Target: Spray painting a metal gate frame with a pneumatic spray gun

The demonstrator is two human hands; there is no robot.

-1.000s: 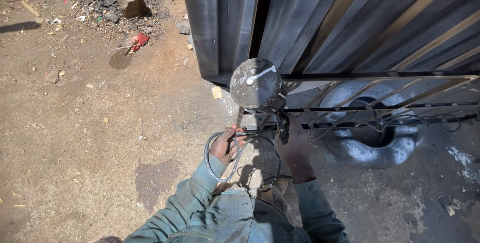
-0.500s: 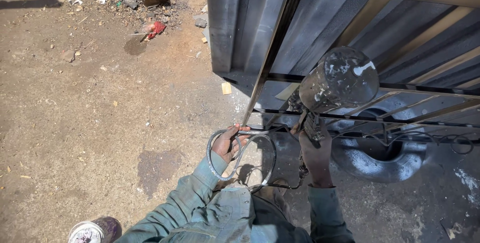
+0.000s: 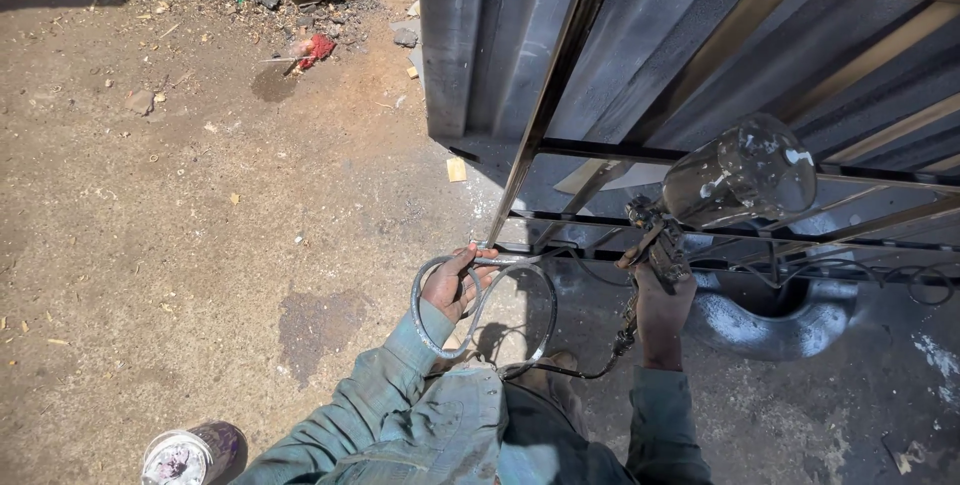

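Observation:
My right hand [image 3: 660, 295] grips a paint spray gun [image 3: 655, 240] whose metal cup [image 3: 745, 173] is tilted up and to the right, close to the black bars of a metal gate frame [image 3: 560, 75]. My left hand [image 3: 450, 280] holds a loop of grey air hose [image 3: 425, 320] low at the frame's bottom corner. The hose curls round in front of my knees and runs to the gun. Corrugated grey sheet [image 3: 640, 55] backs the frame.
A paint-stained tin [image 3: 185, 453] stands on the dirt by my left elbow. Rubble, stones and a red scrap [image 3: 318, 48] lie at the top left. A dark curved object with grey overspray [image 3: 775, 320] lies on the ground behind the lower bars.
My right hand has carried the spray gun and its cup to the right along the frame. My left hand has stayed on the hose loop. The view has shifted, bringing the tin into sight.

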